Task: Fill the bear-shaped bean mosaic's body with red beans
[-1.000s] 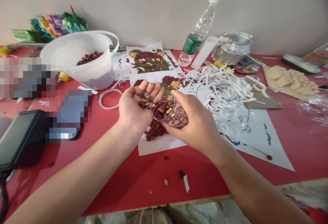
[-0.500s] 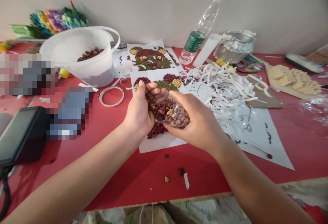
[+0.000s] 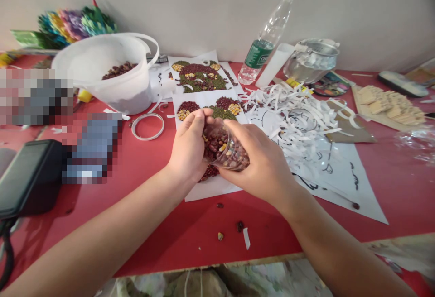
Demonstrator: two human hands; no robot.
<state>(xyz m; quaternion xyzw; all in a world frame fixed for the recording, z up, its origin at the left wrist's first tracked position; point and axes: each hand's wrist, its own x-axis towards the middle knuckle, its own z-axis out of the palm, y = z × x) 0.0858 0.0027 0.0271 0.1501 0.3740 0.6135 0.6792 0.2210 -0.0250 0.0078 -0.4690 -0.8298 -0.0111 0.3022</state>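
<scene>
A clear plastic jar [image 3: 234,154] of dark red beans, with some yellow kernels, lies tipped on its side above a paper. My right hand [image 3: 263,161] is wrapped around its body, and the open mouth faces left. At that mouth my left hand [image 3: 190,147] is curled closed, thumb against fingers; the beans in its palm are mostly hidden. Below both hands lies a paper [image 3: 204,193] with a picture made of red beans, green beans and yellow kernels. Behind it is a similar bean picture [image 3: 200,77].
A white bucket [image 3: 125,91] of beans stands back left, near a tape ring [image 3: 147,126]. Shredded paper strips [image 3: 292,116] lie right, before a water bottle [image 3: 260,55] and a metal pail [image 3: 311,64]. Wooden pieces [image 3: 390,104] are far right. Loose beans [image 3: 240,226] lie near the front edge.
My left hand's fingers and thumb have closed together, where they were spread and cupped with beans against the palm. The jar stays tipped in my right hand, almost unmoved.
</scene>
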